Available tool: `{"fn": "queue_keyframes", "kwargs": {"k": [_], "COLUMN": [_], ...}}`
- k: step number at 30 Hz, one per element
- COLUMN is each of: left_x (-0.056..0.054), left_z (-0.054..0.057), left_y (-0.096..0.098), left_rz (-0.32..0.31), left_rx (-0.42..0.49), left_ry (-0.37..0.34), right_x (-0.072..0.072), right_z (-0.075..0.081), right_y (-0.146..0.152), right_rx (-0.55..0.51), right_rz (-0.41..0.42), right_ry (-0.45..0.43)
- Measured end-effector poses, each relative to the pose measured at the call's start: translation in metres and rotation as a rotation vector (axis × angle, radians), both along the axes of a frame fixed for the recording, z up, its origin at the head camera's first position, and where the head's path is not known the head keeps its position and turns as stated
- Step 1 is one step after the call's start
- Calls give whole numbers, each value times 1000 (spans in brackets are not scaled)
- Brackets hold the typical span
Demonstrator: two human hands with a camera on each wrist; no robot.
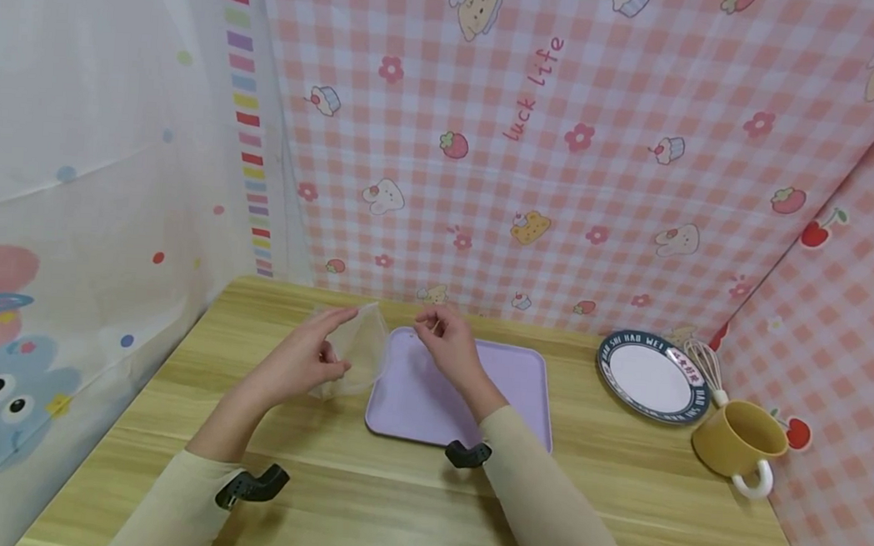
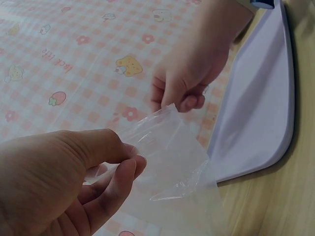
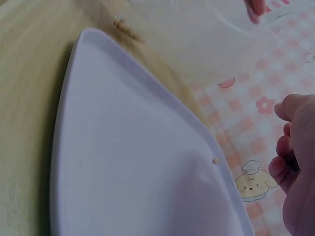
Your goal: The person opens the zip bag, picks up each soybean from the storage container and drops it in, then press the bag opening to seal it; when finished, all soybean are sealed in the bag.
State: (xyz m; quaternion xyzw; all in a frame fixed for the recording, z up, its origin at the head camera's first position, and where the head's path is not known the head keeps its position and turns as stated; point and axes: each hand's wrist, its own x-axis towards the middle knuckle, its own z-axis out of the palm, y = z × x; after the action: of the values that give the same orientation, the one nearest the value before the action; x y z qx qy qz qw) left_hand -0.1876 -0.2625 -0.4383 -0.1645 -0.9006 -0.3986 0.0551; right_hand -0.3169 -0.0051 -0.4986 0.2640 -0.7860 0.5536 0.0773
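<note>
My left hand (image 1: 300, 361) pinches the upper edge of a clear plastic bag (image 1: 360, 352) between thumb and fingers, left of a lilac tray (image 1: 467, 400). The bag hangs partly over the tray's left edge. A few small tan beads or beans (image 3: 125, 29) lie low in the bag. Another tan piece (image 3: 215, 160) rests on the tray near its far rim. My right hand (image 1: 448, 345) is raised over the tray's far left part, close to the bag's top corner, with its fingers curled in. I cannot tell whether something small is between its fingertips.
To the right on the wooden table (image 1: 363, 502) is a white plate (image 1: 652, 376) with a dark lettered rim. Beside it stands a yellow mug (image 1: 735, 441) with a white handle, and a whisk (image 1: 705, 369) leans behind. A checked cloth (image 1: 518, 169) covers the wall at the back.
</note>
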Motion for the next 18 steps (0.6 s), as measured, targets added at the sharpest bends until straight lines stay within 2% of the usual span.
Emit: {"fn": "queue_keyframes", "kwargs": {"k": [3, 6, 10, 12, 18], "left_x": [1, 1, 2, 2, 1], "left_z": [0, 0, 0, 0, -1], "left_y": [0, -1, 0, -1, -1], "left_rz": [3, 3, 3, 4, 3], "left_rx": [-2, 1, 4, 4, 3], "left_ry": [-5, -12, -24, -26, -19], "right_x": [-5, -12, -17, -19, -26], "right_z": [-7, -15, -26, -29, -34], "right_y": [-2, -4, -3, -3, -10], "right_rx": [89, 234, 397, 444, 527], "right_rz": [9, 17, 23, 22, -1], "right_ry": [3, -1, -45, -51, 1]}}
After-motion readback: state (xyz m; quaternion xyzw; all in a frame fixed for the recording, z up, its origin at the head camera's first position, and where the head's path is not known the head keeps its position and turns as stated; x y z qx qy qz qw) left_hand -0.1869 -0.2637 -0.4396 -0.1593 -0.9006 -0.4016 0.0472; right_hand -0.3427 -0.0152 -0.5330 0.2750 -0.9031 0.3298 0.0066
